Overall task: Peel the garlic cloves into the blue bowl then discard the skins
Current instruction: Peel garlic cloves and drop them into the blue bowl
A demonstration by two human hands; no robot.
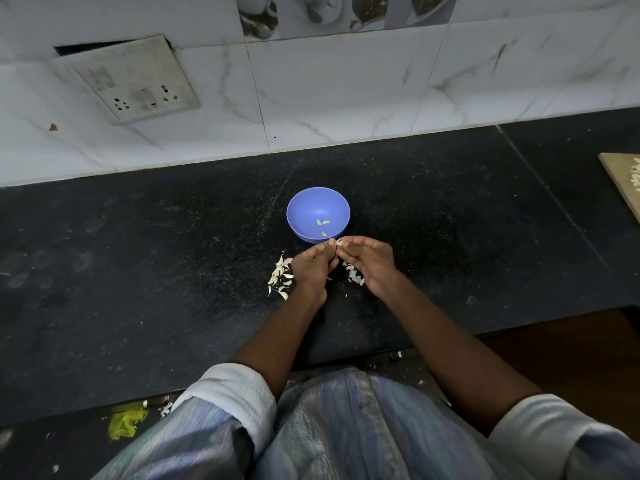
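Nearest me, under and beside my wrists, lie the skins [281, 277], a loose heap by my left wrist with more scraps by my right palm, all on the dark counter [138, 271]. Above them my left hand [311, 266] and right hand [369, 259] meet fingertip to fingertip, fingers curled in, both pinching one clove [339, 242] between them; only a pale tip of it shows, so I cannot tell how much skin clings to it. I judge I am mid-peel, with the task still in its early part. Just beyond my fingertips, nearly touching them, sits the bowl [304, 206] with three peeled cloves [322, 226] in its bottom. Next, I think, comes stripping the last skin, letting it fall with the heap, then reaching a short way forward to drop the clove over the rim. That calls for a light pinch, since a bare clove is slick. The skins wait for gathering afterwards. Farthest off is the tiled wall [346, 98].
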